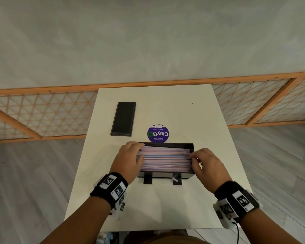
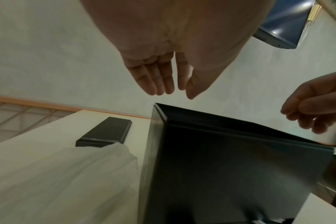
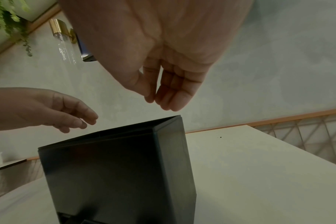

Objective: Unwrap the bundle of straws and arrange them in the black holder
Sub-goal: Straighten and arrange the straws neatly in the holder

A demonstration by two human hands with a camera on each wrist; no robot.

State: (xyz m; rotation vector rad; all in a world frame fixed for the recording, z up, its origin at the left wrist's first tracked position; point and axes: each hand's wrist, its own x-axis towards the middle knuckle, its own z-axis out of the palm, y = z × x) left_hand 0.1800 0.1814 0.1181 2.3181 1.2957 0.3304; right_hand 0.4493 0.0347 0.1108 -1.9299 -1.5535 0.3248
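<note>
Several pink, blue and white straws (image 1: 165,158) lie lengthwise in the black holder (image 1: 191,147) on the white table. My left hand (image 1: 140,155) touches the straws' left ends with nearly straight fingers. At the opposite ends my right hand (image 1: 194,158) rests its fingertips on them. In the left wrist view the left hand (image 2: 169,91) hangs flat just above the holder (image 2: 220,159), with the right hand (image 2: 313,109) across from it. In the right wrist view the right hand (image 3: 163,103) hovers over the holder (image 3: 115,166), its fingers close together and holding nothing; the straws are hidden there.
A flat black lid (image 1: 123,118) lies at the back left of the table (image 1: 165,208). A round purple sticker (image 1: 158,133) sits just behind the holder. One straw end (image 1: 174,178) pokes out by the holder's front feet. A wooden lattice screen (image 1: 42,110) runs behind the table.
</note>
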